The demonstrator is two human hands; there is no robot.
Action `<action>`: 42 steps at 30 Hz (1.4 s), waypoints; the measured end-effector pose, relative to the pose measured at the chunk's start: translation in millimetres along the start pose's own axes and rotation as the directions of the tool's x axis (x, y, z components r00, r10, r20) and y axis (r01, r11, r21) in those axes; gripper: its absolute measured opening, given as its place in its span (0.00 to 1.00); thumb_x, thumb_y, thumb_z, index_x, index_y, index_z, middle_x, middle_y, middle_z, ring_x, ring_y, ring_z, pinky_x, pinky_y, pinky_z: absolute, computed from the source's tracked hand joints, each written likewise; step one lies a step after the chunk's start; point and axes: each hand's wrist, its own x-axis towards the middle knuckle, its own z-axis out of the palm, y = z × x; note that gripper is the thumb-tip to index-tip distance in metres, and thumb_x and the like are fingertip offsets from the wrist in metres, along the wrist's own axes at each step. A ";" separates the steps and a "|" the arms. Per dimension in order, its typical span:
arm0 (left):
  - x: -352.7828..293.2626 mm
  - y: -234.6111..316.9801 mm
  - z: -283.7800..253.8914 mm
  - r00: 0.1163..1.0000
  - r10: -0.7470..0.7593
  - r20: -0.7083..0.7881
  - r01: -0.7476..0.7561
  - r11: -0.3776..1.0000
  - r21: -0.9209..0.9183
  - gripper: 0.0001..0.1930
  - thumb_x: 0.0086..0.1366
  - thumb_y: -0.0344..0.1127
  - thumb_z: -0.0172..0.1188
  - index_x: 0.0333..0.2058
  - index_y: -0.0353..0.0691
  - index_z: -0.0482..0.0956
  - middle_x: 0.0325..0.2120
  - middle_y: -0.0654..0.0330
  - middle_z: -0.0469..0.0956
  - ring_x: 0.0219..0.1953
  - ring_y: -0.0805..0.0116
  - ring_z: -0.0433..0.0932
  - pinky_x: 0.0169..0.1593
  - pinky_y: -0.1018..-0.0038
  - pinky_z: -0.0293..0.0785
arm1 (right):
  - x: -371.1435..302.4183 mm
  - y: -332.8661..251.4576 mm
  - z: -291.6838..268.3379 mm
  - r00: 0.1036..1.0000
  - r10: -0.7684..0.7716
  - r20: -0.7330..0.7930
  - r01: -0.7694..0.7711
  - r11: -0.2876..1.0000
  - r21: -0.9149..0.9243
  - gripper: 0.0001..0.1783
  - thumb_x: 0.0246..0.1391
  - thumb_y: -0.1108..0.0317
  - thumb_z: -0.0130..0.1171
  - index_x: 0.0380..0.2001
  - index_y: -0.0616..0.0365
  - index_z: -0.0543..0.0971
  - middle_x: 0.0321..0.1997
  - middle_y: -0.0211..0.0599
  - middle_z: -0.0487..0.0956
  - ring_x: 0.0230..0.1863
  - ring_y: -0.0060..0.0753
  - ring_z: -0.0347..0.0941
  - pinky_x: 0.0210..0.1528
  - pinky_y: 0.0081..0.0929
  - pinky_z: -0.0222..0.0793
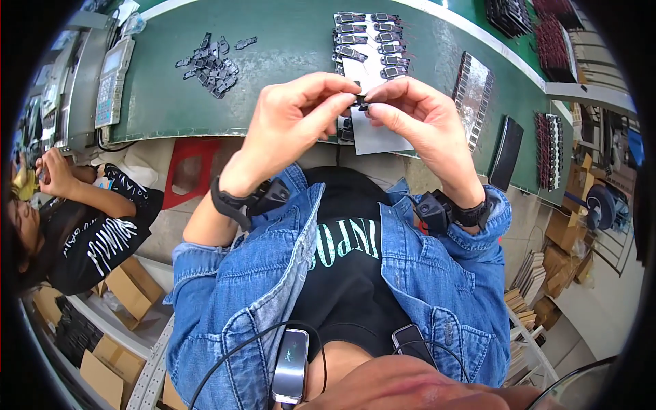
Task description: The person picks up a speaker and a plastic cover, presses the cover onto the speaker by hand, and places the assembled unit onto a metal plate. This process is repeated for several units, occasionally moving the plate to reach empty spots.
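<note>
Over the near edge of the green bench, my left hand (pixel 294 113) and my right hand (pixel 427 116) meet fingertip to fingertip. Both are pinched on a small black plastic part (pixel 359 104), mostly covered by the fingers. Beneath my hands lies a white sheet (pixel 380 139). Beyond them, two columns of small black speaker-like modules (pixel 392 49) with thin wires rest on the bench. A loose pile of small black plastic pieces (pixel 217 70) sits to the left.
Right of my hands are a tray of small parts (pixel 473 96), a long black box (pixel 506 152) and a row of wired parts (pixel 549 152). A keypad device (pixel 113 85) stands at the bench's left end. Another person (pixel 102 225) sits at the left, near cardboard boxes (pixel 133 290).
</note>
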 end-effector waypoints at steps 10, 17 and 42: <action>1.9 -12.0 22.5 0.998 0.057 -0.035 -0.064 0.968 -0.243 0.14 0.67 0.25 0.62 0.52 0.37 0.82 0.35 0.64 0.84 0.37 0.79 0.81 0.44 0.82 0.79 | -2.1 4.1 -2.6 0.981 -0.105 -0.161 0.075 0.981 -0.181 0.10 0.60 0.73 0.64 0.45 0.60 0.81 0.40 0.25 0.81 0.41 0.14 0.76 0.45 0.15 0.71; 4.2 -9.7 23.0 0.998 -0.013 -0.057 -0.008 0.938 -0.346 0.13 0.69 0.25 0.59 0.51 0.33 0.82 0.39 0.57 0.85 0.41 0.74 0.83 0.46 0.80 0.80 | -0.7 -7.4 0.4 0.949 -0.231 -0.214 0.132 0.909 -0.395 0.09 0.58 0.76 0.65 0.43 0.60 0.82 0.40 0.28 0.82 0.41 0.17 0.77 0.45 0.16 0.71; 5.8 0.2 21.2 0.975 -0.183 0.123 0.221 0.816 -0.535 0.13 0.73 0.28 0.53 0.53 0.28 0.76 0.43 0.49 0.83 0.44 0.63 0.85 0.47 0.72 0.84 | 1.5 13.5 2.7 0.945 -0.260 -0.199 0.171 0.911 -0.376 0.07 0.60 0.76 0.63 0.42 0.62 0.82 0.41 0.29 0.82 0.43 0.17 0.77 0.46 0.16 0.74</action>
